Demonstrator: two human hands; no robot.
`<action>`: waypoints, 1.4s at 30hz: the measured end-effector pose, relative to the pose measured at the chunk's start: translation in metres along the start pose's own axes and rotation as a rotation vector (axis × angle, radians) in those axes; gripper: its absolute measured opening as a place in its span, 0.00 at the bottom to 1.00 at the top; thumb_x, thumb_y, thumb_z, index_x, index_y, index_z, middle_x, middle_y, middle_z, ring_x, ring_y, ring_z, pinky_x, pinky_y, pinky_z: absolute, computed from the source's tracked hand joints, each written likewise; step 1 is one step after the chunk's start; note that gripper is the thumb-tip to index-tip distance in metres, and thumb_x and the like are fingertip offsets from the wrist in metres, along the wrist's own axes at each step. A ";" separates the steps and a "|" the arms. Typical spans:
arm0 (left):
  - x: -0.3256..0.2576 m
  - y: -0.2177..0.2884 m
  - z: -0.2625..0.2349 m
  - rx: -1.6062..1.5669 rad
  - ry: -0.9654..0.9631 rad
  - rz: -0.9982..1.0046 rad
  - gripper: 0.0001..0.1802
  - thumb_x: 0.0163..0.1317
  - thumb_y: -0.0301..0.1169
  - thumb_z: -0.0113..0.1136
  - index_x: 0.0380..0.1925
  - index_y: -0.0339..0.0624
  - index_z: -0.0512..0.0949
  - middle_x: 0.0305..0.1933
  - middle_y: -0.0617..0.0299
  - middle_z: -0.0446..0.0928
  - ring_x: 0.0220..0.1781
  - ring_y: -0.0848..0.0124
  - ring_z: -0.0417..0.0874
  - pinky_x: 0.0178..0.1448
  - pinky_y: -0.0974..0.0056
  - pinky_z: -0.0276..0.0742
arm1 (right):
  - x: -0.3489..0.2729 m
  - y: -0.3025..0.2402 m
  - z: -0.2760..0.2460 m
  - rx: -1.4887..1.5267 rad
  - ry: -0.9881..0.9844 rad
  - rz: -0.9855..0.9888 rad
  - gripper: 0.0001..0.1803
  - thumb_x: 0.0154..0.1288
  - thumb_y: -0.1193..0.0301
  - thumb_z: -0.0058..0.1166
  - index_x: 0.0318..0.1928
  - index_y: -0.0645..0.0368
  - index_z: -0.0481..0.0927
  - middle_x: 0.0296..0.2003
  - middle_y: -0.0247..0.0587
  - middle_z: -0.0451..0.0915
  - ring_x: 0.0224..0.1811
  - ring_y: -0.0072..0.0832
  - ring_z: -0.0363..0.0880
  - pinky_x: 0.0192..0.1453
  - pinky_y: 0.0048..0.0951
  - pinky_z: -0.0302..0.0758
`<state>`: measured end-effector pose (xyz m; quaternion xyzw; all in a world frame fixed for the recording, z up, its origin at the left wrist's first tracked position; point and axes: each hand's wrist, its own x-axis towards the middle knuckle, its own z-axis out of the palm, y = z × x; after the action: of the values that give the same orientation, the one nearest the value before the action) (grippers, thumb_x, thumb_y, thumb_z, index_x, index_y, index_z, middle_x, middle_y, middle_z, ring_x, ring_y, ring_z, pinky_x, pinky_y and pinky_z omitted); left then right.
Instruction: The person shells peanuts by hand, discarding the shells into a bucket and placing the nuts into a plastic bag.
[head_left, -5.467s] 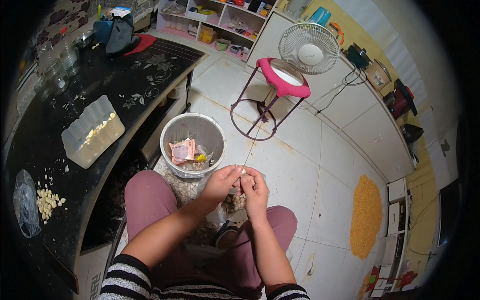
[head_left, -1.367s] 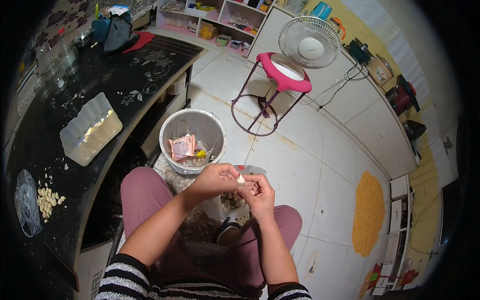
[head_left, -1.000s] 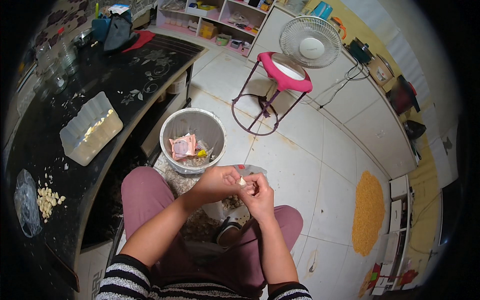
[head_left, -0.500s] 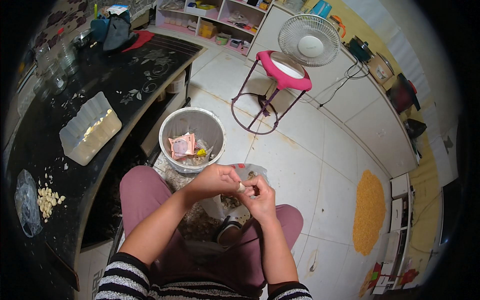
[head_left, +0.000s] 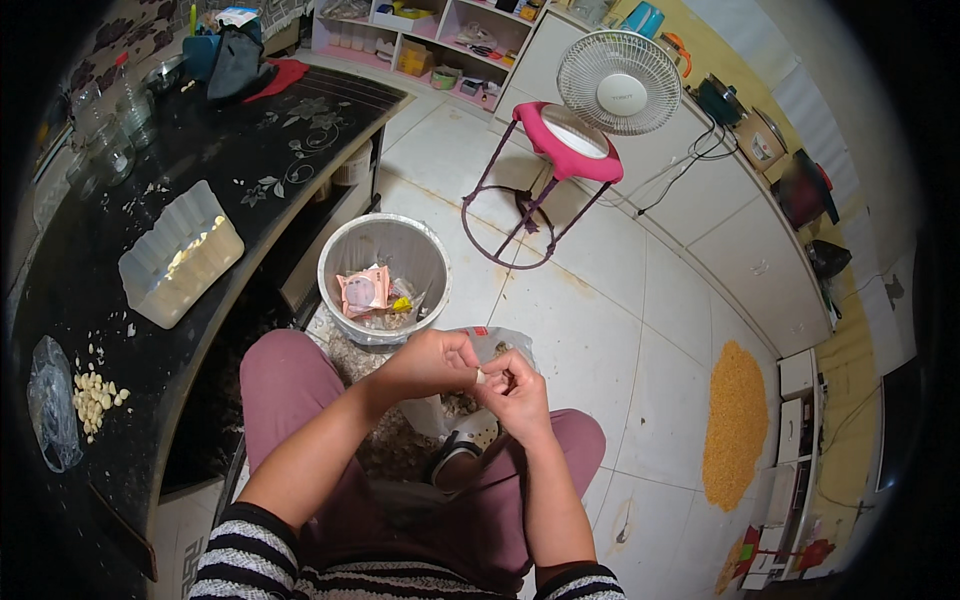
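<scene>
My left hand (head_left: pixel 437 362) and my right hand (head_left: pixel 515 393) meet above my lap, the fingers of both pinched around a small pale garlic clove (head_left: pixel 481 377). Only a bit of the clove shows between the fingertips. Below my hands sits a clear plastic bag (head_left: pixel 515 345) with brownish, skin-like bits inside, partly hidden by my right hand. On the black table to the left lies a small heap of peeled cloves (head_left: pixel 96 400). A translucent plastic tub (head_left: pixel 170 295) beyond it holds more pale cloves.
A lined bin (head_left: pixel 335 240) with wrappers stands in front of my knees. Past it are a pink-topped stool (head_left: pixel 565 150) and a fan (head_left: pixel 625 85). Yellow grains (head_left: pixel 737 425) are spread on the floor at right. A crumpled plastic bag (head_left: pixel 52 405) lies at the table's left.
My fingers have shifted slightly around the clove, the right hand's fingers a little lower and closer together. Everything else stays in place.
</scene>
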<state>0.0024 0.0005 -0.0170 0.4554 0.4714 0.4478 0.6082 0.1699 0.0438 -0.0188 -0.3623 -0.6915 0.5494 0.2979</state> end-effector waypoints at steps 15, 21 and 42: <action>-0.003 0.003 -0.001 0.105 0.019 0.043 0.09 0.49 0.25 0.59 0.32 0.34 0.79 0.26 0.65 0.77 0.27 0.84 0.73 0.32 0.78 0.69 | 0.000 -0.001 0.002 0.157 0.005 0.032 0.12 0.45 0.81 0.62 0.28 0.59 0.72 0.23 0.26 0.73 0.22 0.08 0.66 0.27 0.12 0.66; 0.000 -0.003 -0.002 0.171 0.065 0.121 0.10 0.47 0.30 0.57 0.28 0.37 0.80 0.20 0.64 0.77 0.23 0.84 0.73 0.27 0.76 0.68 | 0.000 0.001 0.001 0.083 0.018 0.010 0.13 0.44 0.84 0.61 0.29 0.60 0.71 0.24 0.31 0.76 0.25 0.12 0.72 0.29 0.13 0.70; 0.009 -0.007 0.004 0.093 0.195 0.176 0.07 0.51 0.28 0.61 0.26 0.35 0.76 0.24 0.67 0.75 0.27 0.83 0.72 0.31 0.77 0.69 | 0.004 -0.002 0.002 0.288 -0.012 0.053 0.11 0.50 0.83 0.56 0.35 0.62 0.71 0.28 0.33 0.76 0.28 0.13 0.73 0.33 0.14 0.71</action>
<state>0.0085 0.0072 -0.0243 0.4769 0.5069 0.5191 0.4962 0.1659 0.0455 -0.0168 -0.3308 -0.5976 0.6525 0.3282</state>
